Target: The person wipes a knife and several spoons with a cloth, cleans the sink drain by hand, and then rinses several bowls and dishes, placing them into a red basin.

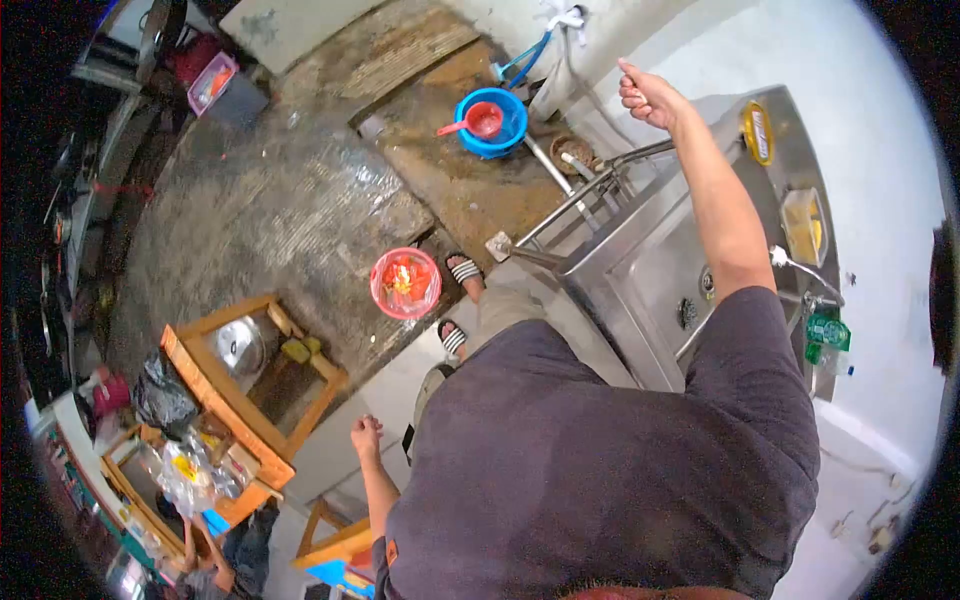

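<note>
My right hand [650, 96] is stretched out past the far end of the steel sink [640, 290], its fingers curled closed. A small pale bit shows between the fingers, too small to name. Down by my left side hangs my left hand [367, 436], its fingers curled in and nothing showing in them. Below and beyond my right hand, a blue basin [490, 152] stands on the floor with a red dipper [484, 121] in it. A pink bucket [406, 283] lined with a plastic bag, holding orange-red pieces, stands just ahead of my sandalled feet.
On the sink's wall side are a yellow tub [757, 133], a clear container [803, 228] and a green bottle [828, 332]. A wooden frame table [225, 395] stands left, with plastic bags on its lower part. Another person's arms [205, 550] reach there. The floor [280, 220] looks wet.
</note>
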Available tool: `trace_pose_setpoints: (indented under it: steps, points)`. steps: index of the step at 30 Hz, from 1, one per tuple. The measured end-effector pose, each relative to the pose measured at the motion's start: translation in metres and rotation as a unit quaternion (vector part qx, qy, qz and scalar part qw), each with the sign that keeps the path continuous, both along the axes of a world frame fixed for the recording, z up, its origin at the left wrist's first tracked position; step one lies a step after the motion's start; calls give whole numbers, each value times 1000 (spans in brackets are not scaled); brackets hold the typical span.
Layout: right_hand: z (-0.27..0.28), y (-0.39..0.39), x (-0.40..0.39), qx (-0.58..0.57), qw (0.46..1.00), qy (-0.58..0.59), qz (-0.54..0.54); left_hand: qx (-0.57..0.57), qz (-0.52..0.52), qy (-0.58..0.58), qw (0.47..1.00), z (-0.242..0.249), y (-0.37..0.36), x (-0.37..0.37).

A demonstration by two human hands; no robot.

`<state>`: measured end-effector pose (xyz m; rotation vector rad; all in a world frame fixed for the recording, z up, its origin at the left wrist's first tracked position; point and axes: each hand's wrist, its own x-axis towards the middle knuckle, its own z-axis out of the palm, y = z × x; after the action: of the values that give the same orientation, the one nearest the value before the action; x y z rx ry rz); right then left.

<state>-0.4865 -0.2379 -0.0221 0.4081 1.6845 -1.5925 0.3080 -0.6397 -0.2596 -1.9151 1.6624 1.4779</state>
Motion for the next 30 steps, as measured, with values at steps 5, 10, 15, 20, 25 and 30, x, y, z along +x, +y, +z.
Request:
trace_pose_setpoints:
  steps: [5, 10, 15, 20, 25, 30]
  points:
    - [-50, -43, -40, 68, 993, -24, 92, -38, -65, -28, 997, 27, -13, -28]
    - [-74, -135, -18, 83, 961, 47, 260, -48, -24, 55, 997, 32, -19, -64]
    - [-115, -253, 69, 147, 873, 14, 465, -31, -10, 76, 997, 17, -7, -66]
    - [-169, -331, 205, 157, 776, 60, 608, -16, 28, 72, 997, -1, 22, -24]
    - [-268, -352, 316, 164, 750, 124, 628, -18, 77, 67, 995, -28, 66, 69]
    - [-313, -369, 375, 244, 745, 202, 588, 3, 109, -6, 994, -22, 109, 138]
